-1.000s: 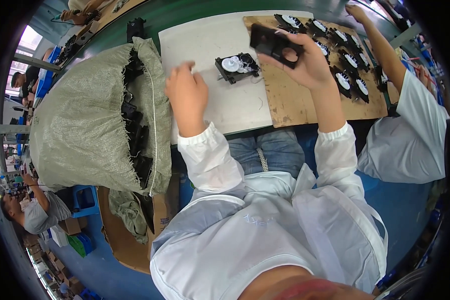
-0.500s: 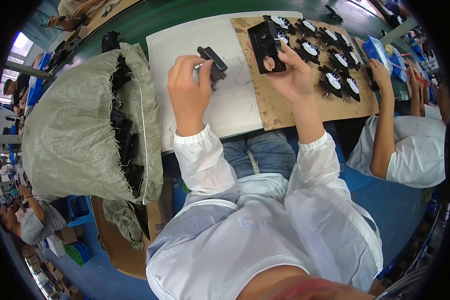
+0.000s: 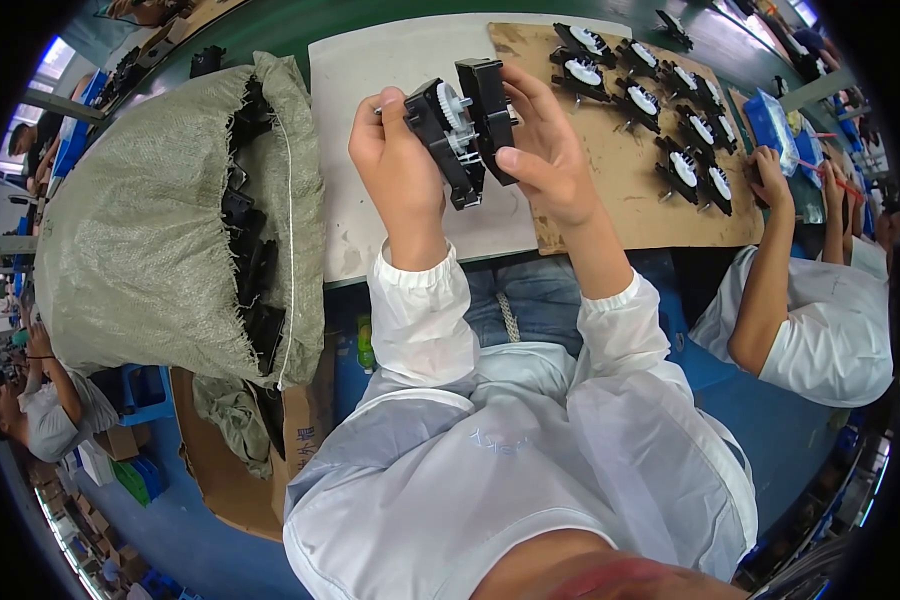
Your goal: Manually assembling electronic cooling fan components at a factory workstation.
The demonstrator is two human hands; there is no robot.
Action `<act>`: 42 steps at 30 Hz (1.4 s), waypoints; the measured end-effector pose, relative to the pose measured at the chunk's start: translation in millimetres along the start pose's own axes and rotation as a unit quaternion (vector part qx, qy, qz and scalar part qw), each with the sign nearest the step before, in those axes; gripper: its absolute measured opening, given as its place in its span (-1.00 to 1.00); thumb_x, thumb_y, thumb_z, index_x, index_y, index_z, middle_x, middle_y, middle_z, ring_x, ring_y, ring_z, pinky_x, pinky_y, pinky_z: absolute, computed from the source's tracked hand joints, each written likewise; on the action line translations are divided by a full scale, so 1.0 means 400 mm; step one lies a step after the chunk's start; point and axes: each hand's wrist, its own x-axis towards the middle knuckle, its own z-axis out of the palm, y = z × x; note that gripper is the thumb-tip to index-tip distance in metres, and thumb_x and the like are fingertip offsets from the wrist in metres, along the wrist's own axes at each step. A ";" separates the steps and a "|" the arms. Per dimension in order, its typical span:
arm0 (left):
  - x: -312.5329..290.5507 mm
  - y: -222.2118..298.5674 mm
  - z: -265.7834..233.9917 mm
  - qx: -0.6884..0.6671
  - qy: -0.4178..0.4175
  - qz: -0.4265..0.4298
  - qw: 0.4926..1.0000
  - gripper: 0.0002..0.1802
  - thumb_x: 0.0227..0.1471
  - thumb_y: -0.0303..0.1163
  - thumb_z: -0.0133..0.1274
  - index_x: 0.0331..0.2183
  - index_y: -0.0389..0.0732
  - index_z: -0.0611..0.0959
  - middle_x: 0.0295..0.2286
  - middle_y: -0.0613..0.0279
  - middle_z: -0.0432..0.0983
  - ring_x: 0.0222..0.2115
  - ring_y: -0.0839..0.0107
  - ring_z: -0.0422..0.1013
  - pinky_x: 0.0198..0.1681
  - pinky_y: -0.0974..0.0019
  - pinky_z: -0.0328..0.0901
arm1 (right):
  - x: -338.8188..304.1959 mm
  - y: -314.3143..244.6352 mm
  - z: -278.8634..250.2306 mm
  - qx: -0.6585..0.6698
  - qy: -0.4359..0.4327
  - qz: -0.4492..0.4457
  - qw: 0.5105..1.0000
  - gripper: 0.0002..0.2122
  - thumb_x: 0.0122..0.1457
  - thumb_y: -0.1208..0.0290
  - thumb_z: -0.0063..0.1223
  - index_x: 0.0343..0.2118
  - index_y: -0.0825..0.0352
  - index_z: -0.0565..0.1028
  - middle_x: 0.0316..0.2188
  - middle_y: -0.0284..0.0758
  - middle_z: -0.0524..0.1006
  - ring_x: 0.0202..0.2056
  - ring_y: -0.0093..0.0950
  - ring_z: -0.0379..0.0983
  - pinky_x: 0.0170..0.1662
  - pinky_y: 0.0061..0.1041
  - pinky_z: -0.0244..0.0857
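My left hand [image 3: 398,165] is closed on a black plastic gear assembly [image 3: 432,130], whose white gear [image 3: 452,104] and pale pins face right. Close beside it, my right hand [image 3: 558,165] grips a black plastic housing [image 3: 487,105] held on edge, thumb on its near end and fingers behind. Both pieces are raised above the table, nearly face to face; whether they touch I cannot tell. Several black assemblies with white gears [image 3: 641,99] lie in rows on a brown cardboard sheet [image 3: 570,215] to the right.
A large woven sack [image 3: 160,230] of black parts [image 3: 238,210] bulges at the left. Beneath my hands lies a white sheet [image 3: 355,230] on the green table. At the right, a co-worker's arm [image 3: 770,260] reaches near a blue bin [image 3: 770,128]. A cardboard box [image 3: 215,480] stands below the sack.
My left hand has turned its piece so the white gear shows. My right hand has moved left and turned the housing on edge, bringing both pieces close together.
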 end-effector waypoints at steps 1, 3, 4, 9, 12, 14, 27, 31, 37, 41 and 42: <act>0.000 0.006 0.002 0.001 0.007 -0.003 1.000 -0.71 0.26 -0.29 -0.11 -0.38 -0.33 0.51 -0.48 0.20 0.47 -0.48 0.53 0.30 -0.35 0.46 0.25 | -0.002 -0.002 -0.001 -0.004 -0.006 0.003 1.000 -0.29 -0.04 0.66 0.09 0.26 0.39 0.16 0.23 -0.13 0.20 0.09 -0.24 0.28 0.15 -0.31 0.17; -0.002 0.012 0.004 0.004 0.020 -0.009 1.000 -0.71 0.25 -0.30 -0.10 -0.37 -0.34 0.52 -0.49 0.18 0.47 -0.48 0.51 0.31 -0.35 0.45 0.26 | -0.006 -0.004 -0.001 -0.014 -0.017 0.009 1.000 -0.29 -0.04 0.65 0.10 0.26 0.38 0.16 0.23 -0.15 0.20 0.10 -0.25 0.26 0.15 -0.32 0.17; -0.003 0.012 0.005 0.004 0.021 -0.009 1.000 -0.71 0.25 -0.30 -0.10 -0.37 -0.34 0.52 -0.49 0.18 0.47 -0.48 0.51 0.31 -0.35 0.45 0.26 | -0.006 -0.007 0.001 -0.014 -0.018 0.010 1.000 -0.29 -0.04 0.65 0.10 0.26 0.38 0.16 0.23 -0.15 0.20 0.10 -0.25 0.26 0.15 -0.32 0.17; -0.006 0.009 0.005 0.034 0.025 0.007 0.999 -0.70 0.25 -0.30 -0.10 -0.35 -0.38 0.53 -0.49 0.15 0.48 -0.48 0.48 0.33 -0.34 0.44 0.27 | -0.013 -0.017 0.014 0.001 -0.008 0.040 0.999 -0.29 -0.04 0.64 0.10 0.26 0.38 0.17 0.22 -0.14 0.22 0.07 -0.29 0.27 0.15 -0.32 0.15; -0.008 0.010 0.007 0.039 0.027 0.000 0.999 -0.69 0.25 -0.30 -0.10 -0.34 -0.39 0.53 -0.49 0.14 0.49 -0.48 0.47 0.33 -0.34 0.43 0.28 | -0.015 -0.015 0.010 -0.007 -0.011 0.032 0.999 -0.30 -0.04 0.64 0.10 0.25 0.39 0.18 0.22 -0.14 0.22 0.06 -0.30 0.29 0.15 -0.33 0.15; -0.009 0.009 0.008 0.040 0.030 -0.003 0.999 -0.68 0.25 -0.29 -0.10 -0.33 -0.40 0.53 -0.49 0.13 0.49 -0.48 0.46 0.34 -0.34 0.43 0.28 | -0.016 -0.013 0.009 -0.009 -0.014 0.031 0.999 -0.30 -0.04 0.64 0.10 0.25 0.39 0.18 0.22 -0.14 0.23 0.05 -0.30 0.29 0.14 -0.33 0.16; -0.013 0.010 0.017 0.092 0.057 0.057 0.992 -0.71 0.26 -0.30 -0.13 -0.38 -0.34 0.47 -0.53 0.16 0.45 -0.53 0.45 0.31 -0.37 0.37 0.29 | -0.020 -0.027 0.022 -0.091 -0.016 0.023 0.995 -0.28 0.02 0.56 0.19 0.28 0.44 0.16 0.20 -0.10 0.29 0.13 -0.29 0.30 0.20 -0.32 0.15; -0.020 0.020 0.025 0.139 0.059 0.092 0.984 -0.71 0.27 -0.30 -0.14 -0.40 -0.32 0.46 -0.54 0.16 0.43 -0.55 0.45 0.31 -0.39 0.36 0.29 | -0.018 -0.029 0.008 -0.104 -0.025 0.044 0.993 -0.29 0.01 0.56 0.21 0.27 0.43 0.18 0.18 -0.09 0.32 0.13 -0.29 0.30 0.21 -0.32 0.14; -0.039 0.038 0.040 0.171 0.057 0.120 0.976 -0.70 0.28 -0.29 -0.17 -0.42 -0.30 0.43 -0.56 0.16 0.42 -0.57 0.44 0.30 -0.43 0.36 0.28 | -0.028 -0.012 -0.017 -0.049 -0.044 0.034 0.997 -0.32 0.02 0.67 0.17 0.26 0.45 0.20 0.18 -0.08 0.32 0.09 -0.29 0.33 0.17 -0.34 0.21; -0.043 0.029 0.041 0.176 0.048 0.120 0.976 -0.71 0.28 -0.28 -0.17 -0.39 -0.31 0.43 -0.57 0.18 0.41 -0.57 0.44 0.29 -0.43 0.37 0.28 | -0.037 -0.007 -0.007 -0.052 -0.035 0.036 0.997 -0.32 0.01 0.71 0.16 0.25 0.46 0.21 0.17 -0.08 0.33 0.07 -0.28 0.34 0.15 -0.34 0.25; -0.043 0.026 0.041 0.180 0.043 0.121 0.975 -0.71 0.28 -0.28 -0.17 -0.37 -0.32 0.44 -0.57 0.19 0.41 -0.57 0.44 0.29 -0.43 0.37 0.28 | -0.040 -0.007 -0.002 -0.063 -0.029 0.040 0.997 -0.32 0.00 0.72 0.17 0.25 0.46 0.21 0.16 -0.07 0.34 0.07 -0.28 0.35 0.14 -0.33 0.26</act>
